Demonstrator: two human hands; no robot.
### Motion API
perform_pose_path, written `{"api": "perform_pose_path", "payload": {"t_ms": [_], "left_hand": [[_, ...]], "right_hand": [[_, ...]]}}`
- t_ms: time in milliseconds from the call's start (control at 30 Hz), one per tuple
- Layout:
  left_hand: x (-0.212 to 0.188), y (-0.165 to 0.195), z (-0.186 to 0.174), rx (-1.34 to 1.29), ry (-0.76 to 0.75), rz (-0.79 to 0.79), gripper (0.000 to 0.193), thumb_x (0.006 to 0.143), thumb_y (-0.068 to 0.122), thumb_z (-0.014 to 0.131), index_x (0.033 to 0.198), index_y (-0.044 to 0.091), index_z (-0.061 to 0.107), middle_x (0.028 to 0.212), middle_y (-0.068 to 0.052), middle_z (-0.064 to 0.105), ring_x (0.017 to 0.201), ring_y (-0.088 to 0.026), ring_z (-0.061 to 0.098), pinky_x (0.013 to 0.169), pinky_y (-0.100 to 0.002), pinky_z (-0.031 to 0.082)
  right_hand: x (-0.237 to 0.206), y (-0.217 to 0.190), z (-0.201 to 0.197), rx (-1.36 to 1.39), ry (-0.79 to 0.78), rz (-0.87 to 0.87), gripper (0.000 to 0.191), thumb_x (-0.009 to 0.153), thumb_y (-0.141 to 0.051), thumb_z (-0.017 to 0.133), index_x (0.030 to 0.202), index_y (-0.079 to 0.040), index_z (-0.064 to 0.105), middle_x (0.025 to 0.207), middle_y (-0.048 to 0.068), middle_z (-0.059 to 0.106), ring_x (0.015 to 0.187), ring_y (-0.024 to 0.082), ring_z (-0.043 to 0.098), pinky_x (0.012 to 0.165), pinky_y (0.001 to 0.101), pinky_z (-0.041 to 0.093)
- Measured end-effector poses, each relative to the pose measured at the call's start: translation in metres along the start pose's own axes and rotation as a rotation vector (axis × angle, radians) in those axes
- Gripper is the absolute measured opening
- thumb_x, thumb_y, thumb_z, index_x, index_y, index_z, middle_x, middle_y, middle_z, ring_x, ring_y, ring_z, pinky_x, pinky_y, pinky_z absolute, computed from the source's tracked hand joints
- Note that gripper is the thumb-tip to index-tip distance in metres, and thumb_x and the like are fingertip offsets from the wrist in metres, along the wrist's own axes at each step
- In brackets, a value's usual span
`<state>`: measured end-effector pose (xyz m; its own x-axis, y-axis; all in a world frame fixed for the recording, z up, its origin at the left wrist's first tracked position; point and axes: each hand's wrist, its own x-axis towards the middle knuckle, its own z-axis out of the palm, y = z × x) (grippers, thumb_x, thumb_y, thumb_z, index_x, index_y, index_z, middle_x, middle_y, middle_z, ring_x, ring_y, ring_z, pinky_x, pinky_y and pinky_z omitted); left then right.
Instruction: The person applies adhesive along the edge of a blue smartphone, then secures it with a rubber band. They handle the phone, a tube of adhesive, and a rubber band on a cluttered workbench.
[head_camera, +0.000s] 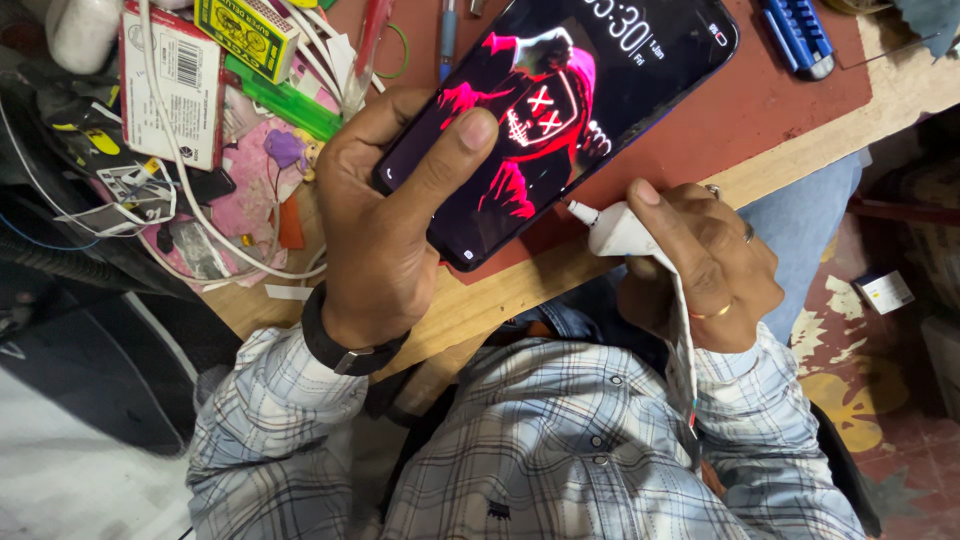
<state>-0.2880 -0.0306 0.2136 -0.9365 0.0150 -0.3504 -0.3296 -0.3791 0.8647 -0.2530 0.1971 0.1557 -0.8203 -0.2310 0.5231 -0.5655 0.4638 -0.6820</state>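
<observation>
My left hand (385, 225) grips a black smartphone (560, 110) by its lower edge, thumb lying across the lit screen, which shows a red and pink masked figure. The phone rests slanted over the red mat on the wooden table (800, 150). My right hand (700, 260) pinches a white charging plug (612, 232) with its metal tip pointing at the phone's bottom edge, just short of it. The plug's white cable (685, 350) runs down across my plaid shirt.
At the left of the table lies clutter: a white and red box (170, 85), a yellow small box (245, 35), a green lighter (285, 100), white cables, a pink tray. A blue tool (800, 35) sits at the top right. The floor is patterned to the right.
</observation>
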Motion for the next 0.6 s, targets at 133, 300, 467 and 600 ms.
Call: {"api": "perform_pose_path", "payload": {"t_ms": [133, 300, 467, 600], "left_hand": [[-0.0009, -0.0006, 0.0000, 0.010, 0.007, 0.007, 0.027, 0.104, 0.017, 0.076, 0.114, -0.007, 0.068, 0.097, -0.011, 0.075, 0.082, -0.011, 0.073, 0.082, -0.027, 0.062], [-0.0020, -0.0005, -0.0009, 0.016, -0.002, 0.018, 0.026, 0.105, 0.017, 0.076, 0.110, -0.008, 0.068, 0.097, -0.011, 0.074, 0.083, -0.011, 0.072, 0.079, -0.025, 0.061], [-0.0017, -0.0006, -0.0001, 0.009, -0.001, 0.016, 0.026, 0.105, 0.017, 0.076, 0.109, -0.007, 0.067, 0.097, -0.011, 0.074, 0.083, -0.011, 0.072, 0.079, -0.025, 0.061], [-0.0020, -0.0007, -0.0001, 0.015, 0.002, 0.009, 0.026, 0.104, 0.017, 0.076, 0.113, -0.006, 0.068, 0.097, -0.010, 0.074, 0.082, -0.011, 0.073, 0.082, -0.027, 0.062]], "right_hand": [[0.0010, -0.0027, -0.0009, -0.022, -0.020, 0.024, 0.036, 0.097, 0.005, 0.077, 0.130, 0.006, 0.064, 0.096, 0.015, 0.066, 0.087, 0.030, 0.070, 0.079, 0.0391, 0.061], [0.0006, -0.0040, -0.0004, -0.025, -0.022, -0.005, 0.038, 0.097, 0.010, 0.078, 0.131, 0.004, 0.063, 0.097, 0.014, 0.066, 0.087, 0.029, 0.070, 0.080, 0.0382, 0.061], [0.0031, -0.0040, -0.0003, -0.046, -0.019, -0.023, 0.040, 0.093, 0.012, 0.080, 0.129, 0.005, 0.064, 0.094, 0.014, 0.065, 0.085, 0.029, 0.070, 0.078, 0.0373, 0.061], [0.0030, -0.0067, -0.0038, -0.062, -0.059, 0.026, 0.042, 0.092, 0.011, 0.080, 0.130, 0.005, 0.064, 0.095, 0.013, 0.065, 0.087, 0.030, 0.070, 0.079, 0.0380, 0.061]]}}
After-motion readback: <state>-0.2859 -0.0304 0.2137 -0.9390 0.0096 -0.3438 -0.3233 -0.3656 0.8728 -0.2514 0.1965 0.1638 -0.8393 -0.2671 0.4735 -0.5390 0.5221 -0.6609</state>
